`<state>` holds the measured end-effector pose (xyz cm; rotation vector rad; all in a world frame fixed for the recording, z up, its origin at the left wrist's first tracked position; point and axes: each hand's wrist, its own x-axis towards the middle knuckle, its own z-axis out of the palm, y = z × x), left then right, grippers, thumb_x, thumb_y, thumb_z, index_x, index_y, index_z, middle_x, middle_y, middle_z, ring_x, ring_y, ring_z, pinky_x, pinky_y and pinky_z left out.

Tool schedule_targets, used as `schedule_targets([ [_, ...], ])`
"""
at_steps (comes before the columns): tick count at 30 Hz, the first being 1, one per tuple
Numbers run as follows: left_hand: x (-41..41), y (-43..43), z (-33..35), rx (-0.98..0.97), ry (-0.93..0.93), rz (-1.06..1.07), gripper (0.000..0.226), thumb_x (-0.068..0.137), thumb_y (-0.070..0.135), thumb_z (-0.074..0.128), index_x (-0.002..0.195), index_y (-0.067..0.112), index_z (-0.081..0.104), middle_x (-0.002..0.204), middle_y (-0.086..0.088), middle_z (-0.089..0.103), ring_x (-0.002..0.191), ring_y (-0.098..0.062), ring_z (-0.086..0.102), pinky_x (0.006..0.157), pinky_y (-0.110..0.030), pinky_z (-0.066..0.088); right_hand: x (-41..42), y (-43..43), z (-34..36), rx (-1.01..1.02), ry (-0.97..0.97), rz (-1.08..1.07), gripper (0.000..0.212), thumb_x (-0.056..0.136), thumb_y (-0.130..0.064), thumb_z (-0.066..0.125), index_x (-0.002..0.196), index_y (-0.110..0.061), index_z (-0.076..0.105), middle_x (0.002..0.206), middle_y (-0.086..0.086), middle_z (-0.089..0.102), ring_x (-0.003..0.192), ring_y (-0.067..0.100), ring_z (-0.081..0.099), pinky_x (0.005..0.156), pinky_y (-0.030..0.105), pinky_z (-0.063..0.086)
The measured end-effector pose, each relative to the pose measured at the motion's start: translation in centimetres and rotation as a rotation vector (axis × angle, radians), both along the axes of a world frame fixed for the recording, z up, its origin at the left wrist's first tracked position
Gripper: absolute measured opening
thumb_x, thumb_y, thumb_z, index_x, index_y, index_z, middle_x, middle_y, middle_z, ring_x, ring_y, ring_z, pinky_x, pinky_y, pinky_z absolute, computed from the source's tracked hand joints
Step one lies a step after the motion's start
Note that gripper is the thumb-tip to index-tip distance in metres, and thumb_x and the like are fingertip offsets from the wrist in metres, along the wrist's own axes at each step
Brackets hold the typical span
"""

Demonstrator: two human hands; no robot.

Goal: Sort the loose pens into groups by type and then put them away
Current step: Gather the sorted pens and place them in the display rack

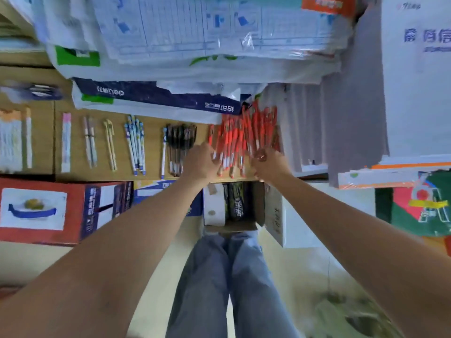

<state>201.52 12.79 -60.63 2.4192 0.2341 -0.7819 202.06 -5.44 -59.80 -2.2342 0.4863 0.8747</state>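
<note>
Hands (200,163) (269,165) flank slim red pens (240,137).

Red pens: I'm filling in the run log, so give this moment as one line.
step: gathering red pens | left hand: at pile's left side | right hand: at pile's right side | grip: unclear

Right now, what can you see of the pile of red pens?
The red pens are many slim, plastic-looking sticks, mostly red with pale near ends, heaped loosely and fanned out on the wooden desk, right of the black pens. The left hand and right hand touch the pile's near end; any grip is blurred.
</note>
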Motion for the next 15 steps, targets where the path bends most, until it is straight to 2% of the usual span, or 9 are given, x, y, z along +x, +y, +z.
schedule_targets([
  [2, 0.3, 0.1, -2.6, 0.027, -0.012, 0.018, 0.02, 0.089, 0.021, 0.063, 0.092, 0.002, 0.057, 0.088, -0.008, 0.059, 0.091, -0.03, 0.063, 0.076, -0.035, 0.051, 0.1, 0.4, -2.4, -0.037, -0.015, 0.018, 0.025, 0.092, -0.032, 0.058, 0.109, -0.014, 0.061, 0.098, 0.006, 0.069, 0.083, 0.023, 0.068, 0.078, 0.038, 0.058],
  [5, 0.9, -0.5, -5.6, 0.074, -0.017, 0.057, 0.046, 0.092, 0.034, 0.059, 0.119, -0.001, 0.051, 0.116, -0.016, 0.054, 0.108, -0.031, 0.054, 0.093, -0.039, 0.047, 0.5, 1.3, -5.3, -0.111, -0.037, 0.027, 0.036, 0.093, -0.037, 0.056, 0.116, -0.01, 0.06, 0.098, 0.005, 0.069, 0.082, 0.021, 0.066, 0.072, 0.031, 0.055],
  [7, 1.4, -1.2, -6.9, 0.092, -0.026, 0.074, 0.062, 0.093, 0.042, 0.055, 0.132, -0.002, 0.041, 0.134, -0.021, 0.043, 0.123, -0.034, 0.045, 0.103, -0.042, 0.041, 0.8, 1.9, -6.9, -0.189, -0.046, 0.064, 0.037, 0.092, -0.043, 0.056, 0.108, -0.01, 0.062, 0.093, 0.006, 0.068, 0.078, 0.023, 0.064, 0.062, 0.028, 0.049],
  [9, 2.0, -1.9, -8.0, 0.123, -0.049, 0.106, 0.071, 0.09, 0.045, 0.059, 0.139, -0.001, 0.035, 0.143, -0.023, 0.035, 0.129, -0.036, 0.04, 0.107, -0.043, 0.039, 1.0, 2.3, -8.1, -0.261, -0.051, 0.103, 0.039, 0.09, -0.047, 0.056, 0.097, -0.008, 0.061, 0.084, 0.006, 0.064, 0.072, 0.025, 0.061, 0.054, 0.024, 0.041],
  [13, 2.6, -2.9, -9.2, 0.177, -0.112, 0.168, 0.078, 0.079, 0.045, 0.072, 0.132, -0.003, 0.038, 0.129, -0.019, 0.045, 0.114, -0.033, 0.05, 0.097, -0.041, 0.046, 1.3, 2.8, -9.4, -0.33, -0.124, 0.141, 0.051, 0.084, -0.059, 0.059, 0.088, -0.008, 0.059, 0.077, 0.006, 0.061, 0.068, 0.025, 0.06, 0.053, 0.025, 0.041],
  [15, 2.7, -3.2, -9.1, 0.146, -0.114, 0.203, 0.072, 0.079, 0.039, 0.072, 0.127, -0.005, 0.041, 0.121, -0.017, 0.05, 0.107, -0.03, 0.052, 0.089, -0.04, 0.05, 1.4, 2.9, -9.5, -0.332, -0.141, 0.172, 0.053, 0.083, -0.062, 0.059, 0.084, -0.009, 0.058, 0.07, 0.002, 0.056, 0.062, 0.021, 0.056, 0.05, 0.021, 0.035],
])
